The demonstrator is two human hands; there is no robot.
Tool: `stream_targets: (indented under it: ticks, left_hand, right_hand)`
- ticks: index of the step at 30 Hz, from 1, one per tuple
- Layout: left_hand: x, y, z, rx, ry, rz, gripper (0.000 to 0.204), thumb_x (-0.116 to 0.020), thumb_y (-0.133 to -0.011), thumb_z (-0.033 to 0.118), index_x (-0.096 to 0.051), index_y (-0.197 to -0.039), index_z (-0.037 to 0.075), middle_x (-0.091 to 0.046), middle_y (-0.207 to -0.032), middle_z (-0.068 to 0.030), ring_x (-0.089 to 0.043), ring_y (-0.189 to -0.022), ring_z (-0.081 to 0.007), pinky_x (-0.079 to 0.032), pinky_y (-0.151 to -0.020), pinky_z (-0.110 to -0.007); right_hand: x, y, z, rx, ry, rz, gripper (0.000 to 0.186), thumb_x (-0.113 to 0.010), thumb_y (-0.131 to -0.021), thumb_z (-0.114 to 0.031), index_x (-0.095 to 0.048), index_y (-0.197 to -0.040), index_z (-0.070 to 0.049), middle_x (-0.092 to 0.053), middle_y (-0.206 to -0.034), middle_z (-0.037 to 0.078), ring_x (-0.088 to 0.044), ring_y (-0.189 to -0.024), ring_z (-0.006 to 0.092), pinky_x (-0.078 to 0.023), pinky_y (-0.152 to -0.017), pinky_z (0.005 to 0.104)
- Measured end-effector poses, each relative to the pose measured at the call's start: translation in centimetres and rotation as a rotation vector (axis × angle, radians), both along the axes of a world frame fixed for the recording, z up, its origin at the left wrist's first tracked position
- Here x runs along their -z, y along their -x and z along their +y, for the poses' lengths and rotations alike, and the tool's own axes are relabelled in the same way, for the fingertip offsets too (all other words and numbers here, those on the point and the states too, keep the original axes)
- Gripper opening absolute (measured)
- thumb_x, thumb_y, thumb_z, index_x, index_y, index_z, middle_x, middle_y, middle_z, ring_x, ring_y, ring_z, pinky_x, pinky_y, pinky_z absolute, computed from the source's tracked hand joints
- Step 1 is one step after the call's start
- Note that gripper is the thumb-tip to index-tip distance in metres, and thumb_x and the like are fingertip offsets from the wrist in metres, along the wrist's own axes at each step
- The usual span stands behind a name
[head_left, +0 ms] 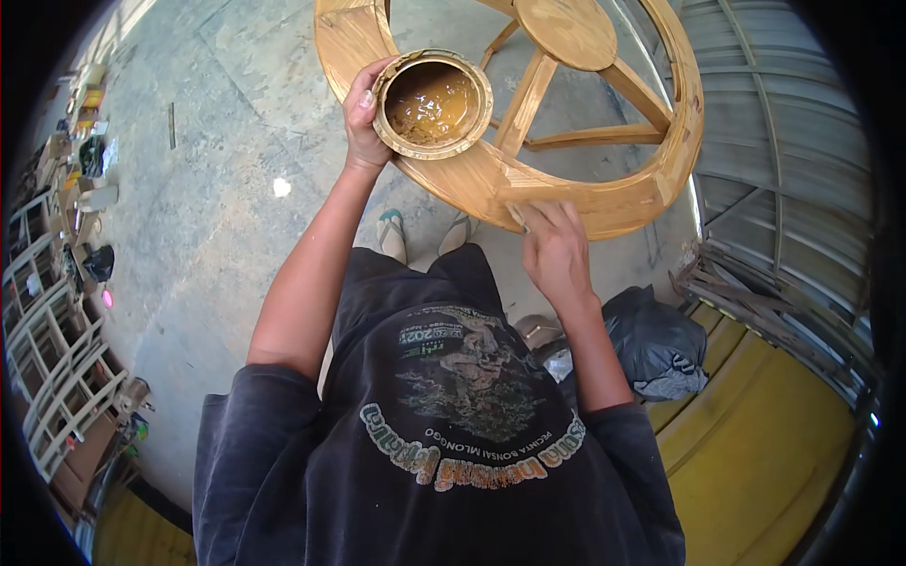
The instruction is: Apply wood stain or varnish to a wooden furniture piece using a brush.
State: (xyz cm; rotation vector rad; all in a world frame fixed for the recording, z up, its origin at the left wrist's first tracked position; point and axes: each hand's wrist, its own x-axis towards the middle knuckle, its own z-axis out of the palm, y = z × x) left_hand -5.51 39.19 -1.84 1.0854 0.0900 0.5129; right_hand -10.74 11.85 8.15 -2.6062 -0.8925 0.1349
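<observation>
My left hand grips a round open can by its left side; it holds glossy tan-brown paste, with smears on its rim and inside wall. The can is over the near left part of a round wooden frame, which has spokes and a round centre disc. My right hand is at the frame's near edge, lower right of the can, fingers curled around a small thin thing too hidden to make out, which seems to touch the wood.
Below are my sandalled feet on a concrete floor. Cartons, tools and pale racks line the left. At right are a corrugated metal wall, a black bag and a yellow panel.
</observation>
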Motion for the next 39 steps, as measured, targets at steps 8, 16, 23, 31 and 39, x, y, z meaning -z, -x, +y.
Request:
stream_targets:
  ticks: [8, 16, 23, 31, 39]
  left_hand:
    - [-0.1, -0.4, -0.3, 0.065, -0.007, -0.009, 0.076, -0.046, -0.083, 0.056, -0.050, -0.124, -0.008, -0.059, -0.119, -0.0177, -0.058, -0.111, -0.0240, -0.044, -0.100, -0.036]
    - [-0.1, -0.3, -0.1, 0.067, 0.013, -0.002, 0.078, -0.047, -0.082, 0.057, -0.048, -0.126, -0.008, -0.059, -0.119, -0.0176, -0.058, -0.111, -0.0241, -0.044, -0.100, -0.036]
    - [0.0, -0.2, -0.2, 0.066, -0.001, -0.008, 0.079, -0.047, -0.082, 0.058, -0.048, -0.126, -0.008, -0.059, -0.119, -0.0174, -0.058, -0.110, -0.0238, -0.044, -0.099, -0.035]
    - [0.2, -0.5, -0.2, 0.073, 0.016, -0.027, 0.079, -0.047, -0.082, 0.057, -0.048, -0.126, -0.008, -0.059, -0.119, -0.0177, -0.058, -0.110, -0.0236, -0.044, -0.100, -0.035]
    - [0.2, -0.3, -0.2, 0.073, 0.023, -0.007, 0.080, -0.048, -0.080, 0.058, -0.048, -0.126, -0.008, -0.060, -0.118, -0.0180, -0.058, -0.110, -0.0242, -0.045, -0.099, -0.036]
  right_hand:
    - [2.2, -1.0, 3.4, 0.115, -0.036, -0.127, 0.038, -0.059, -0.068, 0.007, -0.067, -0.105, 0.001, -0.065, -0.102, 0.014, -0.059, -0.093, 0.0320, -0.047, -0.083, 0.0418]
    - [0.7, 1.6, 2.9, 0.175, -0.026, -0.082, 0.039, -0.060, -0.069, 0.004, -0.066, -0.108, 0.000, -0.064, -0.106, 0.012, -0.058, -0.096, 0.0298, -0.044, -0.082, 0.0407]
    - [3.3, 0.1, 3.7, 0.239, 0.028, -0.233, 0.039, -0.060, -0.072, 0.002, -0.065, -0.111, 0.000, -0.063, -0.109, 0.011, -0.057, -0.100, 0.0280, -0.042, -0.085, 0.0412]
    - [4.4, 0.6, 4.6, 0.273, 0.147, -0.285, 0.038, -0.061, -0.074, -0.001, -0.065, -0.112, -0.002, -0.064, -0.110, 0.009, -0.057, -0.100, 0.0250, -0.040, -0.082, 0.0385]
    - [2.9, 1.1, 3.9, 0.279, 0.098, -0.156, 0.040, -0.060, -0.073, 0.001, -0.066, -0.113, -0.001, -0.064, -0.112, 0.010, -0.058, -0.101, 0.0259, -0.040, -0.083, 0.0392]
